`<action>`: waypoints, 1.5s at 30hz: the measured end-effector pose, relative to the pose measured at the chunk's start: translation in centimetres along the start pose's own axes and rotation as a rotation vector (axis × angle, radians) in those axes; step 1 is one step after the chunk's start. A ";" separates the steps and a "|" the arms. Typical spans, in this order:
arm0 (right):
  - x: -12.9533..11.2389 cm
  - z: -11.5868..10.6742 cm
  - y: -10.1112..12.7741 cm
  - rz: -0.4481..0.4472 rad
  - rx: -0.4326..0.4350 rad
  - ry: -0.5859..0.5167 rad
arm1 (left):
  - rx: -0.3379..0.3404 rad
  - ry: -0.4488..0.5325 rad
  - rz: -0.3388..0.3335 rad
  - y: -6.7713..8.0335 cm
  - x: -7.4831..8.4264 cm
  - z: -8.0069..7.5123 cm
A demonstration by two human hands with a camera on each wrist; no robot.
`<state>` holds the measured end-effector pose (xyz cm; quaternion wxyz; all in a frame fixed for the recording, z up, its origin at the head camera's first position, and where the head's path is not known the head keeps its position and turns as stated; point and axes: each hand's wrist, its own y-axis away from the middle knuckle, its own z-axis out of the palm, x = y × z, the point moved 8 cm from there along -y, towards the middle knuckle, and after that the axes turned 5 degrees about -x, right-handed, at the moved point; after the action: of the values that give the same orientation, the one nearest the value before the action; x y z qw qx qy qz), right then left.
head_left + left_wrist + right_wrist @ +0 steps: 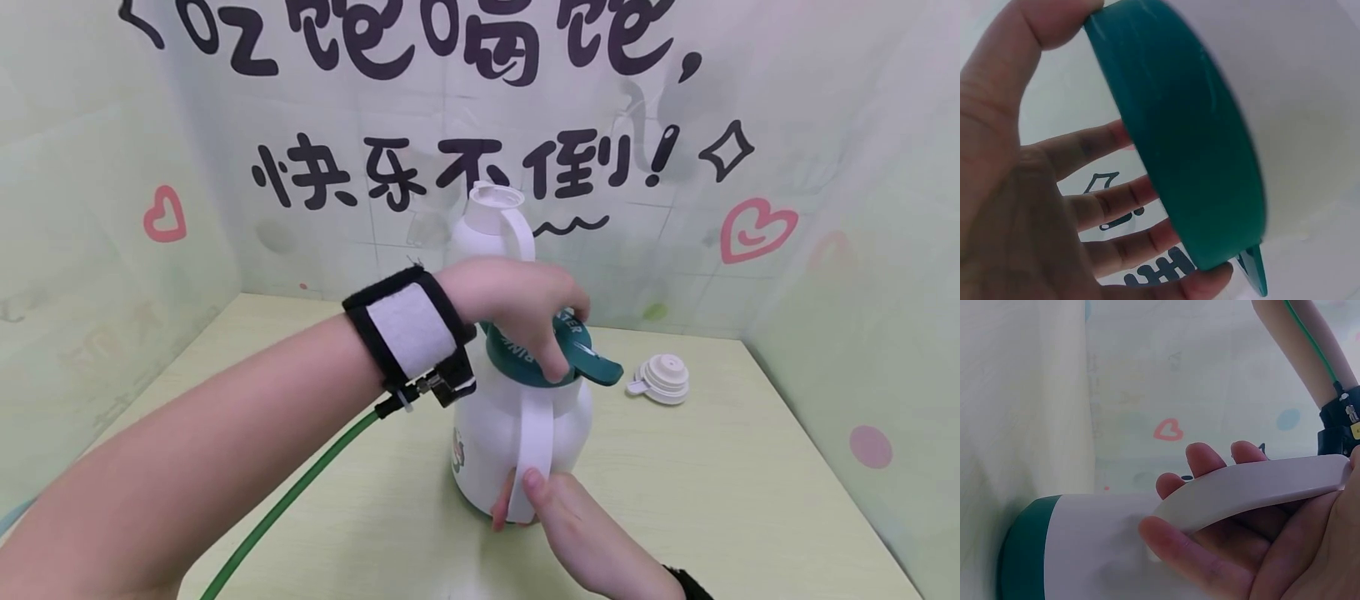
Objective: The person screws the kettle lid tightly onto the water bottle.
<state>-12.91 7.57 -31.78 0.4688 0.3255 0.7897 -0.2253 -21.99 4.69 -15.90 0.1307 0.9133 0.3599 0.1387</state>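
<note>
Green lid (1179, 150) ×1, L hand (521, 300) curled round; handles (536, 429) ×2, R hand (573, 525) round nearer

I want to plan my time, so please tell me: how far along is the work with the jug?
Seemingly done: the cap lies apart on the table.
In hand: the left hand grips the green lid on the jug; the right hand holds the handle.
Probably left: finishing with the lid; turning direction cannot be told.

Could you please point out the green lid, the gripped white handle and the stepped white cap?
Green lid (1179, 137), left wrist view: its side wall.
White handle (1254, 485), right wrist view: its middle.
White cap (664, 380), head view: its middle.
</note>
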 end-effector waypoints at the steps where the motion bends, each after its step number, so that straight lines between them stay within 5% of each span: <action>1: 0.1 0.0 0.0 0.006 -0.002 -0.003 | -0.004 0.000 0.002 0.0 0.0 0.0; 12: 0.1 0.0 0.1 -0.001 0.003 0.013 | -0.052 -0.038 0.034 -0.1 0.0 0.2; 32: 0.0 0.1 0.2 -0.022 0.001 -0.015 | -0.067 0.001 -0.048 -0.2 -0.5 0.5; 37: -0.1 0.1 0.1 -0.031 0.005 0.004 | -0.033 -0.025 -0.097 -0.1 -0.4 0.6; 45: 0.0 0.0 0.0 -0.016 0.021 0.010 | -0.002 -0.013 -0.274 0.2 -0.3 0.6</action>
<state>-12.96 7.56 -31.79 0.4595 0.3253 0.7922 -0.2356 -21.87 4.21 -16.41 0.1517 0.8564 0.4802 0.1140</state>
